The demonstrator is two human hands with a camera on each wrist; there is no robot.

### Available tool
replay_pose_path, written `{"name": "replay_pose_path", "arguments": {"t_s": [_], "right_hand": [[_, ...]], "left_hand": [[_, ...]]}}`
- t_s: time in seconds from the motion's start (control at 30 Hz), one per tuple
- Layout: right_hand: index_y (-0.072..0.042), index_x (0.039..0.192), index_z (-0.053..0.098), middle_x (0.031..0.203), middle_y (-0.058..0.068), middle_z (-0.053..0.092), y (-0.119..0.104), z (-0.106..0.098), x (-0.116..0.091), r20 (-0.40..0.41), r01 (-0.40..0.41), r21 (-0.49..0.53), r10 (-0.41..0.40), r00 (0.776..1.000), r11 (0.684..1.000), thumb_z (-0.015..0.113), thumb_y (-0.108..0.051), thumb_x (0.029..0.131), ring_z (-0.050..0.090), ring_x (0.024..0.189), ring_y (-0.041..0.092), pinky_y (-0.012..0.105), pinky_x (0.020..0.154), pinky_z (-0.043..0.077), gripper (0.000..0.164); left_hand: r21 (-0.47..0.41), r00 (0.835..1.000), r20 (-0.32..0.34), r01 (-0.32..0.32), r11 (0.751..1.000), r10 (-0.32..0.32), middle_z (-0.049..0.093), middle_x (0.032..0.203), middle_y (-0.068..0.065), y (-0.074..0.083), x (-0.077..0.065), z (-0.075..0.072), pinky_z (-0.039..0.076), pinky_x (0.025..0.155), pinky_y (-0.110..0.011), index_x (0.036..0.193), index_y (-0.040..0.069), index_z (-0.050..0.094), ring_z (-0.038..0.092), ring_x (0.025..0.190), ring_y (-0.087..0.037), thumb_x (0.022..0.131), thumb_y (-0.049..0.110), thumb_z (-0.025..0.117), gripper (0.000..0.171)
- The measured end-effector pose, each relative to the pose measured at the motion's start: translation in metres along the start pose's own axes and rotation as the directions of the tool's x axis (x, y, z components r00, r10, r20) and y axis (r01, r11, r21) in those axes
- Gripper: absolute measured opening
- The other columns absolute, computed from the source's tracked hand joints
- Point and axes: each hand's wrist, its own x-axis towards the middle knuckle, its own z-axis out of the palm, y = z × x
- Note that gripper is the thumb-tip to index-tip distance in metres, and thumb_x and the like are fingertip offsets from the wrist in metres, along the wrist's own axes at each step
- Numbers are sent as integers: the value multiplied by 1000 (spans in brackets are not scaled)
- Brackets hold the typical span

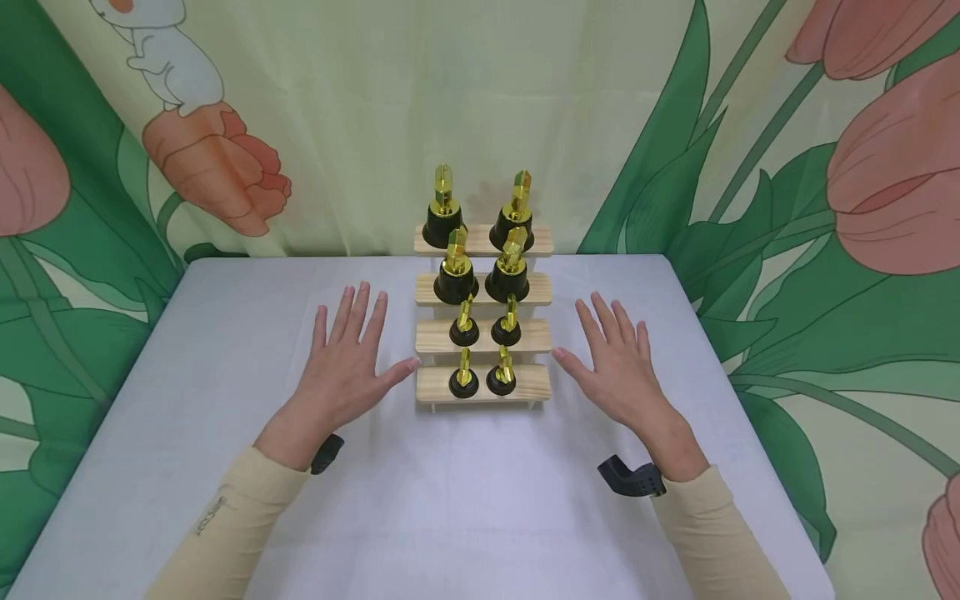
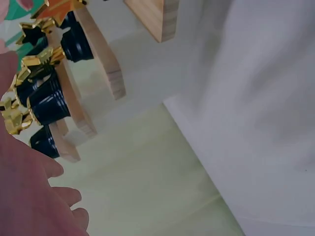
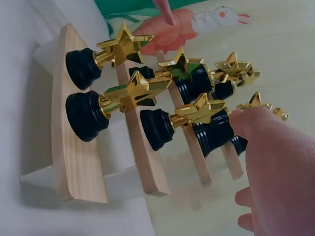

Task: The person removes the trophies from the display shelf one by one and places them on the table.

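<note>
A tiered wooden stand (image 1: 483, 390) bears several gold star trophies on black bases, two on each step. Small trophies (image 3: 88, 115) fill the two lower steps, while larger trophies (image 1: 512, 275) stand on the two upper ones. My left hand (image 1: 341, 367) is spread palm down to the left of the stand, its thumb tip close to the lowest step. On the other side, my right hand (image 1: 618, 371) is spread likewise, with its thumb near the stand's right edge. Neither hand holds anything. Whether the thumbs touch the stand I cannot tell.
A white cloth covers the table (image 1: 480, 500). Behind it hangs a curtain (image 1: 337, 125) printed with tulips, leaves and a rabbit. Dark straps (image 1: 630, 479) show at both wrists, below the beige sleeves (image 1: 240, 517).
</note>
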Motion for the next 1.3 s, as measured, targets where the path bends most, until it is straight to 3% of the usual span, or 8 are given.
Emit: {"name": "replay_pose_path", "arguments": {"t_s": [0.23,0.53,0.97,1.3], "right_hand": [[-11,159,21,167,14,12,0,2,-1,-38,49,128,-45,998,991,47,-56,98,7,153,40,68,119,4,80],[-8,153,33,163,12,26,-4,13,-8,-87,106,297,-84,993,949,61,-34,97,23,150,35,63,117,26,69],[-5,149,40,156,12,39,-15,32,-12,-175,215,446,-152,973,869,64,-20,96,37,145,32,55,116,34,61],[-5,146,44,146,13,50,-25,41,-9,-184,268,556,-198,963,787,65,-12,95,49,134,28,53,108,43,56]], "left_hand": [[13,999,15,-35,999,35,-4,168,-15,3,3,5,-3,122,-62,160,8,3,-5,155,-34,86,72,55,110],[37,997,37,-66,997,64,-1,168,-16,12,8,16,0,123,-61,160,7,4,-4,155,-34,80,74,62,120],[-7,991,81,-110,994,110,6,167,-17,20,8,45,9,124,-57,158,1,7,6,155,-33,72,67,76,129],[-9,988,50,-146,989,146,7,167,-19,27,12,61,17,122,-58,158,-2,8,10,155,-33,70,61,82,130]]}}
